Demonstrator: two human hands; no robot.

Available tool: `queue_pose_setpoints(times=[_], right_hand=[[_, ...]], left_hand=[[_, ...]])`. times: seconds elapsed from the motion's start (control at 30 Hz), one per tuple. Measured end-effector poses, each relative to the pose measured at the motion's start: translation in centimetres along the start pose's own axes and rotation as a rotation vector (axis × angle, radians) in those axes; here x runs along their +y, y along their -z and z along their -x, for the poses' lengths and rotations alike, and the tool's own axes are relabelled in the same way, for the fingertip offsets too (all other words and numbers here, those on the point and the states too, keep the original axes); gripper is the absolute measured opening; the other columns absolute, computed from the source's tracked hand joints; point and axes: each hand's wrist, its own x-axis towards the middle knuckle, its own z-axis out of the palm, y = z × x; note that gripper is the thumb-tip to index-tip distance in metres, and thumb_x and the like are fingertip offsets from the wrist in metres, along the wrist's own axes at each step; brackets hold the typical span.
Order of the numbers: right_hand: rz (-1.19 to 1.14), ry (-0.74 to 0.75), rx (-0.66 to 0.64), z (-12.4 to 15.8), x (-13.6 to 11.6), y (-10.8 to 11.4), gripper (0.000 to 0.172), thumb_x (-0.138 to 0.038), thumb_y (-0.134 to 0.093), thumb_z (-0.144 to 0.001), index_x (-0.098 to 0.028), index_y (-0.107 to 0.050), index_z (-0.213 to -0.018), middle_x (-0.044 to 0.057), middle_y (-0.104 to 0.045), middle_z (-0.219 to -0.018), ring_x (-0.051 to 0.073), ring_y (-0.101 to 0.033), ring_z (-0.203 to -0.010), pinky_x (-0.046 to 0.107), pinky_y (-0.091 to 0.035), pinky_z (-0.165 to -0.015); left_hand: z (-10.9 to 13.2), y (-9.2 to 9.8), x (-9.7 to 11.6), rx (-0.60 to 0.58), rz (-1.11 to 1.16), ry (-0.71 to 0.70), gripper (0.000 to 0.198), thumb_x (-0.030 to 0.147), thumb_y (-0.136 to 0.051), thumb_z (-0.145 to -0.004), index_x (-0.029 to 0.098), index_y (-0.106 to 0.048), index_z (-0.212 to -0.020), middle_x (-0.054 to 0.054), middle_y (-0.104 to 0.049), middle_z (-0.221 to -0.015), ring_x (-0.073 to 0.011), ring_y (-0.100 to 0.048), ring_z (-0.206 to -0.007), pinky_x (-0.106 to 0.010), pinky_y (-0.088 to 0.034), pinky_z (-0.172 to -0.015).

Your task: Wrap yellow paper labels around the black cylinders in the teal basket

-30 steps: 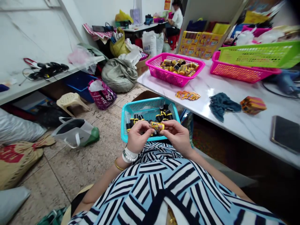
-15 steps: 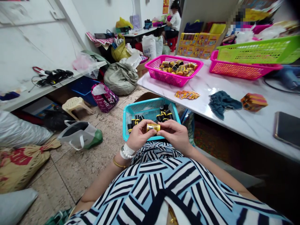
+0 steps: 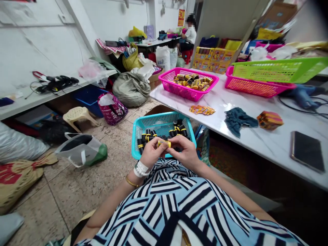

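Curled left hand [image 3: 150,152] farther over yellow cylinder [image 3: 168,144], pinching it with right hand [image 3: 185,149] too, likely light, stiff, best held by both ends

The head-worn camera looks forward and down from above the near side of the turquoise rectangular perforated plastic basket [image 3: 159,123]. It sits fairly near that basket.

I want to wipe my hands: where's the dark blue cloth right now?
In the head view, the dark blue cloth lies right of centre on the white table, between the spread orange slips and the orange stack.
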Motion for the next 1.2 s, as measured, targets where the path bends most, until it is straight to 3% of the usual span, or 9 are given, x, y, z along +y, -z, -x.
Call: queue_pose_setpoints(times=[0.07, 0.17, 0.27, 0.4, 0.5, 0.63, 0.83, 1.03, 1.2], right_hand=[[0.094, 0.055, -0.024, 0.1, -0.1, -0.1, 0.021, -0.029, -0.075, -0.078, -0.023, -0.070, -0.097, 0.003, -0.066, -0.088, 0.015, -0.066, -0.074, 0.031, -0.059, -0.069], [0.039, -0.075, -0.041, -0.1, -0.1, -0.1, 0.020, -0.030, -0.074, -0.078, -0.021, -0.068, -0.094, 0.003, -0.069, -0.084, 0.017, -0.068, -0.072, 0.032, -0.060, -0.069], [0.037, -0.159, 0.041, -0.2, 0.1, 0.0, 0.021, -0.031, -0.075, -0.077, -0.021, -0.066, -0.092, 0.003, -0.070, -0.082, 0.017, -0.068, -0.072, 0.033, -0.060, -0.069], [0.268, 0.011, 0.135, 0.3, 0.2, 0.4, 0.018, -0.025, -0.074, -0.077, -0.022, -0.065, -0.092, 0.002, -0.065, -0.086, 0.015, -0.065, -0.071, 0.031, -0.059, -0.068], [0.353, 0.108, 0.105, 0.7, 0.3, 0.5, 0.019, -0.021, -0.072, -0.077, -0.023, -0.065, -0.094, 0.002, -0.064, -0.087, 0.015, -0.064, -0.071, 0.032, -0.059, -0.068], [0.271, 0.035, 0.070, 1.0, 0.7, 0.4, 0.020, -0.022, -0.074, -0.076, -0.023, -0.065, -0.094, 0.003, -0.066, -0.089, 0.016, -0.066, -0.074, 0.032, -0.060, -0.070], [0.018, -0.185, 0.082, 1.0, 0.6, 0.6, 0.023, -0.028, -0.079, -0.072, -0.022, -0.066, -0.089, 0.001, -0.070, -0.081, 0.015, -0.067, -0.069, 0.029, -0.059, -0.066], [0.010, -0.205, 0.042, 1.2, 0.5, 1.1, 0.023, -0.029, -0.081, -0.070, -0.021, -0.066, -0.087, 0.001, -0.069, -0.080, 0.015, -0.067, -0.070, 0.029, -0.058, -0.067], [0.085, -0.205, 0.035, 1.3, 0.7, 1.6, 0.022, -0.029, -0.079, -0.073, -0.021, -0.068, -0.090, 0.003, -0.070, -0.085, 0.015, -0.067, -0.072, 0.030, -0.058, -0.069]], left_hand=[[0.3, -0.2, -0.2, -0.015, 0.046, 0.041, 0.039, 0.053, -0.070, -0.080, 0.016, -0.058, -0.087, 0.005, -0.056, -0.056, -0.0085, -0.051, -0.045, -0.020, -0.040, -0.044], [0.2, -0.1, -0.5, -0.037, 0.096, 0.072, 0.042, 0.056, -0.067, -0.081, 0.016, -0.059, -0.092, 0.003, -0.058, -0.059, -0.0091, -0.053, -0.045, -0.020, -0.040, -0.044], [-0.3, 0.3, -0.8, 0.137, 0.082, 0.013, 0.043, 0.056, -0.070, -0.078, 0.016, -0.060, -0.092, 0.003, -0.058, -0.063, -0.0069, -0.049, -0.047, -0.019, -0.037, -0.044], [-0.5, 0.6, -0.9, 0.327, -0.077, -0.075, 0.039, 0.053, -0.072, -0.076, 0.017, -0.059, -0.079, 0.004, -0.054, -0.062, -0.0073, -0.047, -0.053, -0.020, -0.037, -0.050], [-0.3, 0.6, -0.7, 0.283, -0.185, -0.091, 0.032, 0.046, -0.074, -0.075, 0.016, -0.061, -0.074, 0.002, -0.057, -0.065, -0.0095, -0.050, -0.059, -0.022, -0.041, -0.056], [0.0, 0.4, -0.4, 0.271, -0.181, -0.102, 0.027, 0.039, -0.077, -0.073, 0.016, -0.063, -0.069, 0.001, -0.058, -0.067, -0.0108, -0.050, -0.062, -0.024, -0.041, -0.059], [-0.1, 0.3, -0.5, 0.082, 0.359, 0.182, 0.035, 0.041, -0.084, -0.064, 0.013, -0.063, -0.067, 0.000, -0.058, -0.065, -0.0081, -0.047, -0.057, -0.023, -0.036, -0.056], [-0.2, 0.6, -0.9, -0.044, 0.447, 0.304, 0.037, 0.037, -0.087, -0.060, 0.012, -0.060, -0.063, 0.000, -0.057, -0.064, -0.0067, -0.045, -0.056, -0.022, -0.032, -0.053], [-0.4, 0.6, -1.5, 0.155, 0.167, 0.115, 0.037, 0.044, -0.082, -0.067, 0.014, -0.062, -0.076, 0.001, -0.058, -0.070, -0.0084, -0.049, -0.063, -0.021, -0.038, -0.056]])
